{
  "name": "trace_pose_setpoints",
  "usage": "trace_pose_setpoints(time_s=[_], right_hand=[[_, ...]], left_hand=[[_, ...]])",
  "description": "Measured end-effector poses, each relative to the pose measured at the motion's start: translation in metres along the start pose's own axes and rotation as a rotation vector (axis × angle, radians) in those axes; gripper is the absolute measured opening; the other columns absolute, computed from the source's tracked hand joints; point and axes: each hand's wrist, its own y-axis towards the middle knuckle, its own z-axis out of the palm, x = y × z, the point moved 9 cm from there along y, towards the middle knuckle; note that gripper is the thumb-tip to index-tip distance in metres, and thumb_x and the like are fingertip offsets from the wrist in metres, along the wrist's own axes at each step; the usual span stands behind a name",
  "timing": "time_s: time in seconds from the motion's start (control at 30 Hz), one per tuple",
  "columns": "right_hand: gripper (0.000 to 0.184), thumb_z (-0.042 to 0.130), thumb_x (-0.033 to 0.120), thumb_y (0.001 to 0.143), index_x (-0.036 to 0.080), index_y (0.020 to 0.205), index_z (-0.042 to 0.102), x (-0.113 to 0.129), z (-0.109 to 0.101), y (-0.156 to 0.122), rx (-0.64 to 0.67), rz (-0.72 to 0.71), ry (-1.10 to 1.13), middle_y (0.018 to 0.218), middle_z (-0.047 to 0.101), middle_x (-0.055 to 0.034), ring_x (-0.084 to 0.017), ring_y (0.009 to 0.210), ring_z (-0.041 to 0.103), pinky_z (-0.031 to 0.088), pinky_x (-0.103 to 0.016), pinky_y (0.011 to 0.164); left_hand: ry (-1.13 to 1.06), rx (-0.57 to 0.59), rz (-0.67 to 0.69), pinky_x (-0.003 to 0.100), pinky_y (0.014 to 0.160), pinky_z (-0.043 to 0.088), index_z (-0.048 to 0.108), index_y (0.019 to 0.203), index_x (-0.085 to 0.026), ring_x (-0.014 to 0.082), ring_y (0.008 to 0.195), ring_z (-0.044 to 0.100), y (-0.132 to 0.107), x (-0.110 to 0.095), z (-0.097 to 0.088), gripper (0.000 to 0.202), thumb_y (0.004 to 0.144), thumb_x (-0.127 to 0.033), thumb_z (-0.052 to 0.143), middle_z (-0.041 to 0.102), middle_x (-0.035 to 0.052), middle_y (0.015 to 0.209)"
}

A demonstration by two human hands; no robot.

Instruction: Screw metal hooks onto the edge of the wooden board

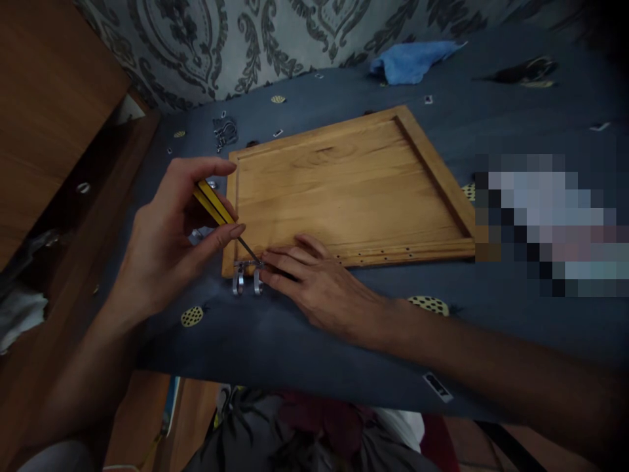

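Note:
My left hand [170, 229] is closed around the yellow handle of a screwdriver [216, 204], pinched between thumb and fingers. Its thin shaft slants down to the right, with the tip at a small metal double hook [238, 278] on the near left corner of a framed wooden board [319, 190]. My right hand [319, 282] rests on the board's near edge. Its thumb and index fingertips close at the right end of the hook, beside the screwdriver tip; any screw there is too small to make out.
Small metal parts [225, 133] lie beyond the board's far left corner. Toward the wall are a blue cloth [415, 60] and a dark object [523, 71]. A row of small holes runs along the board's near rim. Wooden furniture [54, 98] stands at left.

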Motion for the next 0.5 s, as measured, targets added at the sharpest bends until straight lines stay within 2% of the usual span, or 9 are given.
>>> trace_pose_setpoints(time_s=[0.1,0.2,0.27,0.4,0.5], right_hand=[[0.043,0.051,0.007,0.099,0.012,0.140,0.062,0.0000,-0.0001,-0.0005,0.011,0.001,-0.005,0.144,0.066,-0.0185,-0.030,0.137,0.057,0.041,-0.060,0.116],[0.042,0.051,0.007,0.099,0.012,0.139,0.063,-0.0002,0.0002,-0.0003,0.013,0.001,-0.008,0.143,0.067,-0.0185,-0.030,0.136,0.058,0.041,-0.060,0.115],[0.042,0.051,0.008,0.098,0.011,0.139,0.063,-0.0002,0.0004,-0.0001,0.010,-0.001,-0.013,0.142,0.068,-0.0188,-0.031,0.135,0.059,0.042,-0.060,0.115],[0.044,0.049,0.007,0.099,0.012,0.141,0.062,-0.0002,0.0003,-0.0004,0.007,-0.001,-0.023,0.144,0.067,-0.0176,-0.030,0.135,0.059,0.042,-0.060,0.116],[0.045,0.050,0.006,0.098,0.012,0.142,0.061,0.0003,-0.0005,-0.0008,0.007,0.000,-0.007,0.146,0.065,-0.0179,-0.031,0.137,0.057,0.041,-0.060,0.116]], left_hand=[[-0.055,0.058,0.012,0.029,0.071,0.067,0.057,0.138,-0.029,0.0158,0.085,0.073,0.0027,-0.0043,0.0004,0.052,0.091,-0.034,0.080,0.068,0.0024,0.103],[-0.083,0.091,-0.001,0.030,0.074,0.067,0.056,0.140,-0.031,0.0174,0.088,0.074,0.0024,-0.0054,0.0028,0.051,0.093,-0.032,0.078,0.067,0.0027,0.101],[-0.078,0.077,-0.005,0.032,0.077,0.067,0.054,0.142,-0.031,0.0181,0.091,0.073,0.0006,-0.0053,0.0035,0.054,0.094,-0.032,0.077,0.066,0.0029,0.103],[0.080,-0.001,-0.012,0.032,0.071,0.065,0.057,0.141,-0.033,0.0169,0.086,0.070,-0.0024,-0.0043,-0.0006,0.053,0.092,-0.038,0.079,0.065,0.0042,0.117],[0.074,0.000,-0.014,0.031,0.068,0.065,0.058,0.139,-0.030,0.0169,0.087,0.070,-0.0014,-0.0051,-0.0012,0.052,0.093,-0.040,0.078,0.064,0.0046,0.114]])
